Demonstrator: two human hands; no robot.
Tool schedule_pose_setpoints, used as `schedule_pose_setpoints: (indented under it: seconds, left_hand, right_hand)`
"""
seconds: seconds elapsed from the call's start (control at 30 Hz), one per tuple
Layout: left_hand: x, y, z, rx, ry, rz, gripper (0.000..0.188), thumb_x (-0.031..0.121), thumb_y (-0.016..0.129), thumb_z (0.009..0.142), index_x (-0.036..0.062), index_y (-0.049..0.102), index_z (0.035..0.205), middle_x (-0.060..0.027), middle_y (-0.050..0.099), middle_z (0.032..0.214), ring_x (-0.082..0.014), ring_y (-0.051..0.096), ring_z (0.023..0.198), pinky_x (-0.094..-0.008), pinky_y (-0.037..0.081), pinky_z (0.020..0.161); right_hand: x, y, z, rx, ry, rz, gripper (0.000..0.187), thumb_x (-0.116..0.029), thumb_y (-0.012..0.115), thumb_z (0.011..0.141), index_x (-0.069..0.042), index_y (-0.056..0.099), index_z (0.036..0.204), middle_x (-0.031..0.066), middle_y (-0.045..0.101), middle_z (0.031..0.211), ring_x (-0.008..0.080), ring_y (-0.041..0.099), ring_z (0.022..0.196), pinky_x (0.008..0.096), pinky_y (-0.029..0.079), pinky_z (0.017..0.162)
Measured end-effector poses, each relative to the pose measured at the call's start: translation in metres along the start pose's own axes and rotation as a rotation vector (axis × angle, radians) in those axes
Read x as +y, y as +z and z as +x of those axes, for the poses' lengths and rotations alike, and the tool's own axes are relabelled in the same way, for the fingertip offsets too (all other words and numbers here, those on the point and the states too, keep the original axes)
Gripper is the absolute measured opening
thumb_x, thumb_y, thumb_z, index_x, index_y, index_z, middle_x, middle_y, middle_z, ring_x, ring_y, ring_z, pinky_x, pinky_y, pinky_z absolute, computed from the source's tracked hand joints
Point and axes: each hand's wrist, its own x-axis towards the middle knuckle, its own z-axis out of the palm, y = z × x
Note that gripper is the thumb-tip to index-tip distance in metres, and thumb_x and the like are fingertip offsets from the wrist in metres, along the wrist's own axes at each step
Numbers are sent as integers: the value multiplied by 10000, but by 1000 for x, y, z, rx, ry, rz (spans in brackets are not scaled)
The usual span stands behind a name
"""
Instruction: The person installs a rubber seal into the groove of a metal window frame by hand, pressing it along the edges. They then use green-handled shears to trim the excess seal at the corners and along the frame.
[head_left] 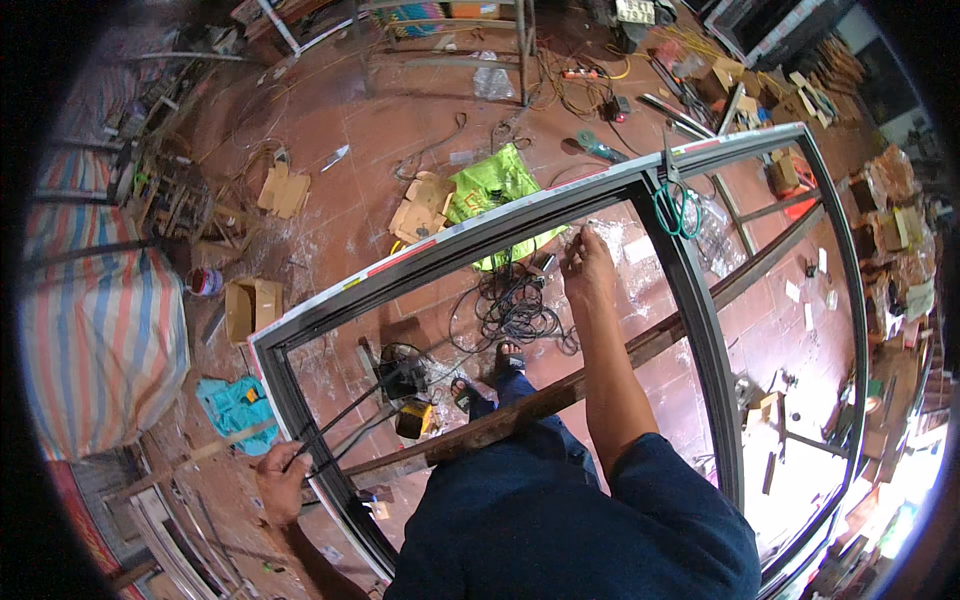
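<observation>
A large dark metal window frame (450, 245), with a divider (690, 310) across it, lies in front of me on a wooden bar (500, 420). At its left corner my left hand (282, 482) is closed around a thin black strip (345, 410), which runs up over the opening. My right hand (588, 262) hangs over the larger opening, just inside the far rail. Its fingers are pinched together, and I cannot make out what is in them. Green-handled scissors (678, 210) rest where the divider meets the far rail.
Black cable (520, 310) lies coiled on the floor below the frame, near my feet. Beyond the far rail are a lime-green bag (490, 185), a cardboard box (422, 208) and an angle grinder (600, 147). A striped tarp (105, 330) covers a heap at the left.
</observation>
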Motion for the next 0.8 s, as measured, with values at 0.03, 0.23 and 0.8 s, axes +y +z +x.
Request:
schedule_pose_setpoints:
  seconds: [0.03,0.23,0.8]
  left_hand:
    - [3,0,3,-17,27,-16,146,-17,703,918,-18,707,1064,-23,679,828,-117,625,740,-268,506,697]
    - [11,14,12,37,39,-502,112,102,711,958,2,713,1009,17,583,707,-97,509,598,-276,425,584]
    - [69,78,49,-48,124,-617,266,225,758,962,-15,692,1053,11,567,729,-106,521,624,-283,440,584]
  right_hand:
    - [-3,0,5,24,11,-20,207,-221,686,1039,-84,559,949,23,575,763,153,575,603,307,514,491]
    - [16,11,26,-25,-23,154,225,-182,756,996,-63,565,995,34,606,806,159,615,638,282,524,515]
    - [9,14,34,43,-96,158,193,-168,752,992,-61,600,941,17,616,755,160,656,638,275,529,526]
